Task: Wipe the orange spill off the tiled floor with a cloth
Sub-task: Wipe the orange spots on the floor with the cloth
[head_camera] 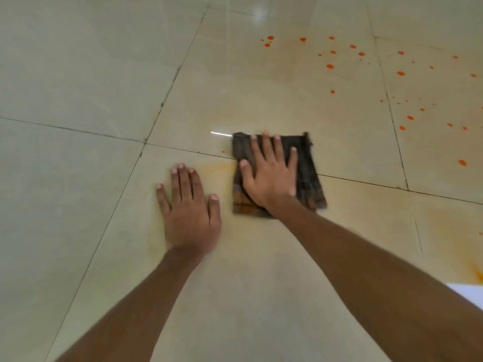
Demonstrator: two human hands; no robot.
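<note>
tiled floor [78, 74], glossy beige, dark grout lines crossing at angles. right hand [269, 173] flat on a folded cloth [308, 173], fingers straight and spread, palm pressing down; nothing curled round the fabric. cloth is dark brown with a faint check, roughly square, lying across a grout line near the middle of the view, its edges slightly blurred. left hand [189, 212] flat on bare tile just beside the cloth, to its left, not touching it; fingers straight and together, thumb out toward the cloth. both forearms reach in from the lower edge.

orange spill [366, 64]: scattered round drops, far side and right of the cloth, well apart from it, spread over two tiles. one tiny drop [223, 152] just left of the cloth's far corner. pale orange smear [219, 167] on the tile between the left hand's fingertips and the cloth. another faint orange haze [454, 231] at right, deepening near the right edge. small white shape [467, 293] at lower right edge; cannot tell what it is.
</note>
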